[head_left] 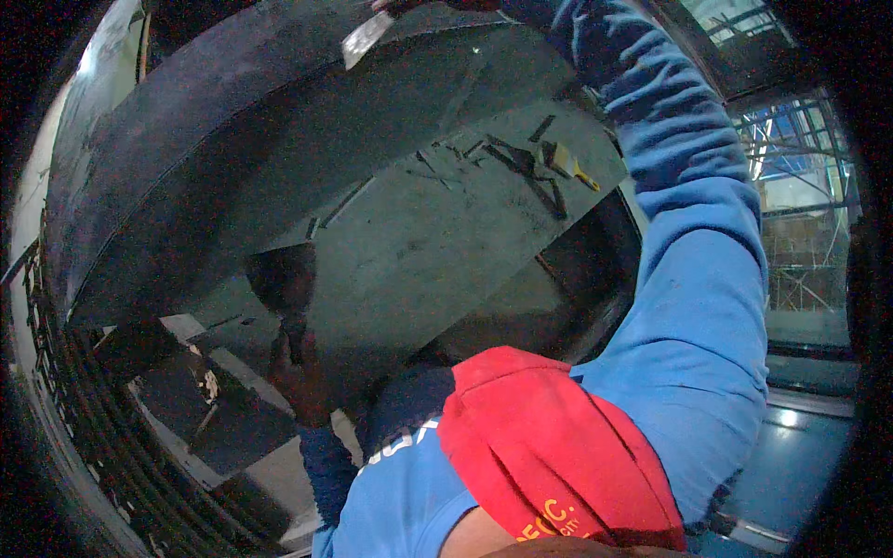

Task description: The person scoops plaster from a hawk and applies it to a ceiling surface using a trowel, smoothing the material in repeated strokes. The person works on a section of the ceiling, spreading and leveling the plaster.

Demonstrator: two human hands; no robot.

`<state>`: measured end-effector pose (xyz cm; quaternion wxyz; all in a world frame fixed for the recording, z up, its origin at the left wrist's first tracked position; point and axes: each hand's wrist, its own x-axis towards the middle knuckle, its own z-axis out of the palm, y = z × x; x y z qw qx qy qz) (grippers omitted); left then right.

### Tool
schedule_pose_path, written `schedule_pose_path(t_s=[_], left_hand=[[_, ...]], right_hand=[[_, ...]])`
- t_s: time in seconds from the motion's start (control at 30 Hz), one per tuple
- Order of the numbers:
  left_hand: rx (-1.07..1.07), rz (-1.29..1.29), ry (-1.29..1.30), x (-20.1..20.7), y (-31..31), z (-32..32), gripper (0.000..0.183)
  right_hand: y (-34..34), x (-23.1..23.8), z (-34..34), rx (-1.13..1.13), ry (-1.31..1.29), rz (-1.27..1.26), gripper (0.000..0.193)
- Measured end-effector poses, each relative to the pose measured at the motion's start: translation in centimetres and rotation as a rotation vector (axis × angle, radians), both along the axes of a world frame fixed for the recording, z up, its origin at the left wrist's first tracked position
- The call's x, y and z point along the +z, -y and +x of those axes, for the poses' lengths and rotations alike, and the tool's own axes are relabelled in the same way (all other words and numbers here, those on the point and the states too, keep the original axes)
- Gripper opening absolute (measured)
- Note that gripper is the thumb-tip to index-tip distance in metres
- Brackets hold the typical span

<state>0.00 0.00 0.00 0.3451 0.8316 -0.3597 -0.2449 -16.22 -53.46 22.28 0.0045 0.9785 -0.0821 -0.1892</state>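
Observation:
Low on the left, my left hand is closed round the handle of a wide putty knife, its broad dark blade pointing up and away from me. My right arm, in a blue sleeve, stretches to the top of the view. There my right hand, partly cut off by the upper edge, grips a scraper with a pale, shiny blade. That blade is close to a large, dark, curved surface; whether they touch, I cannot tell.
A wide paintbrush with a yellow handle lies on the grey floor among dark strips. Cut boards and scraps lie at the lower left, near dark cables. Scaffolding shows at the right.

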Motion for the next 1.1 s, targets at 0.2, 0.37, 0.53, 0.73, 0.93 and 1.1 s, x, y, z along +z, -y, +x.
schedule_pose_path(t_s=[0.2,0.37,0.53,0.73,0.93,1.1], left_hand=[[0.007,0.015,0.018,-0.9,0.1,-1.3,0.040],[0.007,0.007,0.060,-1.0,1.1,-2.3,0.040],[0.051,0.053,0.042,-1.6,3.3,-2.1,0.043],[0.087,0.161,0.161,-1.4,7.6,-1.1,0.043],[0.017,0.057,0.106,-1.7,11.4,0.0,0.040],[0.005,0.017,0.079,-2.2,15.1,0.4,0.037]], right_hand=[[4.1,-1.8,-6.4,0.024,0.085,0.061,0.041],[8.7,-3.2,-10.8,0.241,0.169,-0.037,0.039],[11.6,-3.5,-13.2,0.195,0.077,-0.103,0.033],[14.5,-2.0,-14.0,-0.239,0.055,0.053,0.025],[17.4,-2.5,-14.5,-0.525,0.077,0.034,0.024],[25.2,-5.1,-19.3,-0.897,0.218,0.132,0.031]])
